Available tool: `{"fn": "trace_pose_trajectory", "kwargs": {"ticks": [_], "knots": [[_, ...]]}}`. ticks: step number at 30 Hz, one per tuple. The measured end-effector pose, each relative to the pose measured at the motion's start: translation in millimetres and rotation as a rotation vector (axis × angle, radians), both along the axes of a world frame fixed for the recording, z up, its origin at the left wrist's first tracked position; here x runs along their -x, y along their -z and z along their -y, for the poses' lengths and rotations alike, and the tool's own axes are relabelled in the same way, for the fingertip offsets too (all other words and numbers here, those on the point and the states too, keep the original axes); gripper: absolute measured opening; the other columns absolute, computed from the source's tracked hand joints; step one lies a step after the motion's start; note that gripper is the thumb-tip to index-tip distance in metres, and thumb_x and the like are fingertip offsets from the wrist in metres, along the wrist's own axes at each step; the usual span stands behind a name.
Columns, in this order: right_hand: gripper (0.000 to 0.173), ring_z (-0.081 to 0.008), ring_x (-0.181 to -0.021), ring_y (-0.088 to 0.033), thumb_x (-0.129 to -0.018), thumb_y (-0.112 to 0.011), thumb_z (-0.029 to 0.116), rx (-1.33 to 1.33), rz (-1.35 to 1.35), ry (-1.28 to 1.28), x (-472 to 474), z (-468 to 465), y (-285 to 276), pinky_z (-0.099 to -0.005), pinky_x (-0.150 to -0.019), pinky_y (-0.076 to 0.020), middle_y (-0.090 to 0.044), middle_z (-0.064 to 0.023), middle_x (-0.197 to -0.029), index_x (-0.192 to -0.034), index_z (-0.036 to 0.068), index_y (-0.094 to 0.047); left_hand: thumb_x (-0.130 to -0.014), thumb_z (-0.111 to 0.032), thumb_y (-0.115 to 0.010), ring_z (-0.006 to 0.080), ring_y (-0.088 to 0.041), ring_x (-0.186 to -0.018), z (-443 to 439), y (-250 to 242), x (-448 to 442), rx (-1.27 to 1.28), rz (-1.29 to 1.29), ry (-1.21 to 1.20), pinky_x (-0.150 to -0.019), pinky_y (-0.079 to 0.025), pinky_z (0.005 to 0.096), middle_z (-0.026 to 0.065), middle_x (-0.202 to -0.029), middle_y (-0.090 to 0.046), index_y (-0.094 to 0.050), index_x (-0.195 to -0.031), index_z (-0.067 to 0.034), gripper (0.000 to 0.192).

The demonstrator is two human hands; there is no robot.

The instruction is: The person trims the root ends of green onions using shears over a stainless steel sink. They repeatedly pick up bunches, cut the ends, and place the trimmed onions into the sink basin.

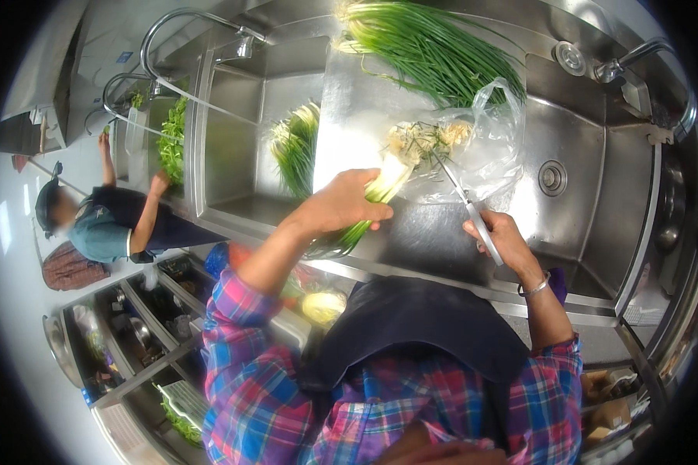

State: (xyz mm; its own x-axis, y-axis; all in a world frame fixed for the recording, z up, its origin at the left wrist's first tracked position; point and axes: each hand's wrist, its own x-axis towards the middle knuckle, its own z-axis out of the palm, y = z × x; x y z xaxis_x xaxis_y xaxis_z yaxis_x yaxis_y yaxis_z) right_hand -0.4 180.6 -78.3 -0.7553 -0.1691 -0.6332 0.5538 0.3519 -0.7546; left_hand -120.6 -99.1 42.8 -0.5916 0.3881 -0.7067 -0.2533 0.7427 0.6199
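My left hand (pixel 346 200) grips a bunch of green onions (pixel 387 181), its white root ends pointing up and right. In my right hand (pixel 497 238) is a long, narrow metal tool, a knife or scissors (pixel 462 195); its tip touches a pile of root trimmings (pixel 421 139) beside the bunch's ends. Those trimmings lie on a clear plastic bag (pixel 494 168) on the steel worktop between two basins. A large heap of green onions (pixel 436 49) rests behind it at the back. More green onions (pixel 296 148) lie in the left basin.
To the right is a steel basin (pixel 581 221) with a drain. Curved faucets (pixel 192 14) rise along the back edge. At the far left another person (pixel 113 224) handles leafy greens (pixel 174 139) in a further sink. Shelves with bowls and bags stand at the lower left.
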Motion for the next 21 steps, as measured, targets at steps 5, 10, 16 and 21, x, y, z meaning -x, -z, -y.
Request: {"fn": "trace_pose_trajectory", "kwargs": {"ticks": [5,10,16,21], "knots": [[0.046,-0.0097,-0.053,-0.054,-0.086,-0.071,0.045,0.009,0.005,0.036,-4,3,-5,-0.0268,-0.049,-0.0428,-0.056,-0.0035,-0.061,-0.080,0.000,-0.063,-0.081,-0.025,-0.070,0.0162,-0.063,-0.078,6,2,8,-0.029,-0.003,-0.043,-0.076,-0.048,0.0303,0.0105,-0.084,-0.067,-0.063,-0.097,0.006,0.035],[0.049,-0.0088,-0.051,-0.054,-0.087,-0.068,0.048,0.157,0.030,0.010,-1,28,-32,-0.0249,-0.051,-0.0454,-0.053,0.0002,-0.060,-0.079,0.000,-0.064,-0.083,-0.030,-0.067,0.0153,-0.059,-0.084,15,-9,12,-0.040,-0.118,-0.084,-0.078,-0.047,0.0313,0.0100,-0.091,-0.066,-0.063,-0.108,0.002,0.041],[0.070,-0.0087,-0.046,-0.050,-0.088,-0.054,0.064,0.374,0.337,-0.003,12,46,-1,-0.0247,-0.050,-0.0532,-0.045,0.0012,-0.057,-0.095,-0.006,-0.060,-0.082,-0.024,-0.069,0.0200,-0.053,-0.115,40,-34,3,-0.155,-0.026,-0.260,-0.096,-0.046,0.0332,0.0103,-0.126,-0.058,-0.050,-0.136,-0.002,0.061],[0.074,-0.0088,-0.044,-0.047,-0.086,-0.054,0.069,0.327,0.329,0.080,8,49,11,-0.0255,-0.046,-0.0536,-0.044,0.0016,-0.058,-0.091,-0.005,-0.059,-0.084,-0.025,-0.070,0.0323,-0.051,-0.125,73,-70,-9,-0.419,-0.220,-0.459,-0.093,-0.053,0.0427,0.0202,-0.133,-0.055,-0.056,-0.124,-0.002,0.049]]}}
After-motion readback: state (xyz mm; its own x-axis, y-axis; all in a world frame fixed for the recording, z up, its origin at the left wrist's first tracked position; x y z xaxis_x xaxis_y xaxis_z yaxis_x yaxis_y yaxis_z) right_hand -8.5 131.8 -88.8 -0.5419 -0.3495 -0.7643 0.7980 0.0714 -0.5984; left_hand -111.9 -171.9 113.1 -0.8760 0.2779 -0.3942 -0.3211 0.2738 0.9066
